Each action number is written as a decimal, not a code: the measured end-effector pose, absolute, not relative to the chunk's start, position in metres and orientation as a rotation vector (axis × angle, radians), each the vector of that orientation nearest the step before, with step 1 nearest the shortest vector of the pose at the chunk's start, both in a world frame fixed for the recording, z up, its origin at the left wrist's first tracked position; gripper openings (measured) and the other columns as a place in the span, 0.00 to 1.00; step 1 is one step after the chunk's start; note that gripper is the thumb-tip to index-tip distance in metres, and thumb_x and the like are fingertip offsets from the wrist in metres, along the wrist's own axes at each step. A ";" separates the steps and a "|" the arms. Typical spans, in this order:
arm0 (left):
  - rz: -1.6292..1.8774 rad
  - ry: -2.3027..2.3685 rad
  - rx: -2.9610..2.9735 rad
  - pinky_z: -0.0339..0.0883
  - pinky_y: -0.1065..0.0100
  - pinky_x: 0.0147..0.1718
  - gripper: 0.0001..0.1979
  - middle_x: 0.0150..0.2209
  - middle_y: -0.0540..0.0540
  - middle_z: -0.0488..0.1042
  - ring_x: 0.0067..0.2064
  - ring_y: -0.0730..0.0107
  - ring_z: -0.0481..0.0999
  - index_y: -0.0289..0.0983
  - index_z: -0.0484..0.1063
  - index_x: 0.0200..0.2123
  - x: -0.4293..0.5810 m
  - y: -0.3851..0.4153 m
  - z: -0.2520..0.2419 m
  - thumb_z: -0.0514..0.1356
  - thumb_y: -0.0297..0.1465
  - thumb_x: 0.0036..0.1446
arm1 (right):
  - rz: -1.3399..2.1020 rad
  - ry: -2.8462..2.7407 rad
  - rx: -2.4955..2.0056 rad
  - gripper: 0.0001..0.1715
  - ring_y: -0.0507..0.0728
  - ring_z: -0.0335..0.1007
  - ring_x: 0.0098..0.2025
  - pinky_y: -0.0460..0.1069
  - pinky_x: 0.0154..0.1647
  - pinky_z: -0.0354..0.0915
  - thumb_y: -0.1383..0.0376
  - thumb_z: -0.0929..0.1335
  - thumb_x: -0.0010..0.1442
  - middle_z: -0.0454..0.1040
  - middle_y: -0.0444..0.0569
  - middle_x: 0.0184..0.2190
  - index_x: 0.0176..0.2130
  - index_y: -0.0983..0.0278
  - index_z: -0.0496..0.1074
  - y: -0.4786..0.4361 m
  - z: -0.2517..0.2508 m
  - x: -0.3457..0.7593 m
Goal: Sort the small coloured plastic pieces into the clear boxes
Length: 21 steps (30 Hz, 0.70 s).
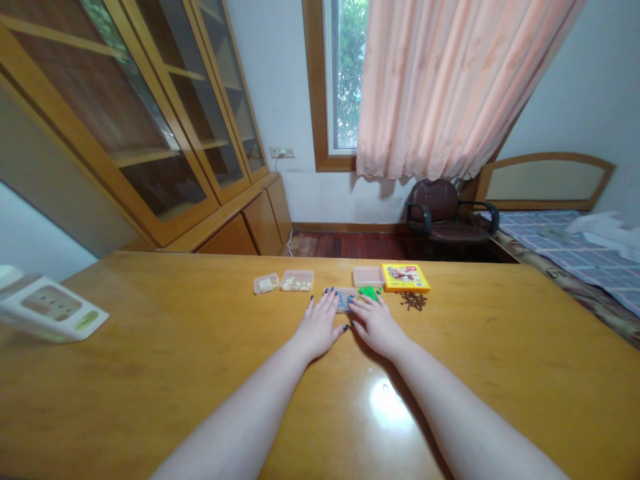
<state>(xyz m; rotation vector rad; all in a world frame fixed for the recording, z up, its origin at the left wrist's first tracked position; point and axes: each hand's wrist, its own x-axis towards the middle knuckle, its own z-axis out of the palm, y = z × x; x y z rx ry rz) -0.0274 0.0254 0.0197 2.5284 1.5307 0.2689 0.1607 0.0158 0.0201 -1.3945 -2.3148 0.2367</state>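
My left hand (320, 327) rests with spread fingers at the near left side of a small clear plastic box (345, 308) that has blue pieces (342, 301) in it. On the box's right side lies my right hand (377, 323), its fingers also stretched out. Both sets of fingertips reach over the box's edges, and the hands hide part of it. Just beyond my right fingers is a heap of bright green pieces (370, 292). Farther right, small brown pieces (414, 301) lie loose on the table.
A yellow printed box (406, 277) and an open clear box (369, 276) stand behind the heaps. To the left are a clear box with pale pieces (297, 281) and a smaller clear container (266, 284). A white container (55, 307) stands at the wooden table's (200, 373) far left.
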 end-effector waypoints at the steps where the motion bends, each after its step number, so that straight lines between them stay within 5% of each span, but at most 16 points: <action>1: 0.276 1.531 2.530 0.40 0.48 0.62 0.35 0.66 0.40 0.46 0.66 0.56 0.42 0.36 0.45 0.64 -0.027 0.026 0.019 0.53 0.40 0.57 | 0.241 -2.316 -1.399 0.25 0.63 0.54 0.61 0.66 0.61 0.44 0.65 0.64 0.56 0.67 0.52 0.55 0.54 0.59 0.67 0.016 0.020 0.160; 13: 0.372 1.553 2.586 0.41 0.49 0.62 0.33 0.66 0.39 0.47 0.66 0.55 0.45 0.37 0.48 0.63 -0.025 0.022 0.016 0.53 0.40 0.57 | 0.265 -2.334 -1.392 0.28 0.63 0.52 0.62 0.66 0.61 0.44 0.64 0.65 0.56 0.64 0.52 0.58 0.57 0.59 0.64 0.015 0.020 0.160; 18: 0.462 1.500 2.634 0.40 0.50 0.62 0.28 0.61 0.43 0.59 0.62 0.56 0.56 0.43 0.55 0.60 -0.023 0.020 0.017 0.55 0.38 0.57 | 0.219 -2.274 -1.374 0.28 0.62 0.49 0.63 0.65 0.63 0.42 0.65 0.62 0.58 0.62 0.52 0.59 0.58 0.61 0.61 0.021 0.012 0.165; 21: 0.407 1.562 2.579 0.37 0.47 0.62 0.29 0.63 0.43 0.55 0.63 0.54 0.52 0.42 0.52 0.62 -0.027 0.025 0.015 0.53 0.38 0.58 | 0.157 -2.095 -1.512 0.30 0.64 0.49 0.63 0.65 0.63 0.41 0.63 0.62 0.58 0.60 0.56 0.59 0.59 0.65 0.60 0.030 0.005 0.175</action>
